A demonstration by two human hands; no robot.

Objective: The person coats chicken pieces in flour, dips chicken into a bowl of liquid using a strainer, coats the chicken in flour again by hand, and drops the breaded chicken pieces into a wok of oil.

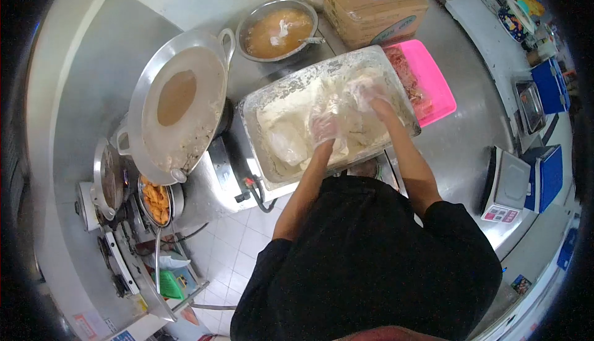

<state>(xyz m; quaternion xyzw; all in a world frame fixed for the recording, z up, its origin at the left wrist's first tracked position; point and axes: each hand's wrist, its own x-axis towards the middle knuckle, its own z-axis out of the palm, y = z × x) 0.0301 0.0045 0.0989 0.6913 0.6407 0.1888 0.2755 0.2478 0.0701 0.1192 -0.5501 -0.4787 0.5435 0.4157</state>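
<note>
A large metal tray (260,161) holds pale flour with floury lumps in it. Both hands wear clear plastic gloves dusted with flour. My left hand (323,126) is down in the flour near the tray's middle, beside a big whitish lump (288,143). Over the tray's right part, my right hand (370,95) reaches into the flour near the far side. The fingers of both hands are blurred and coated in flour, so what they hold, if anything, cannot be made out.
A pink tub (442,87) of raw meat touches the tray's right side. Behind stand a metal bowl (278,35) of cloudy liquid and cardboard boxes (377,7). At left are a large wok (179,103) and a strainer of fried pieces (154,202). A scale (510,180) sits far right.
</note>
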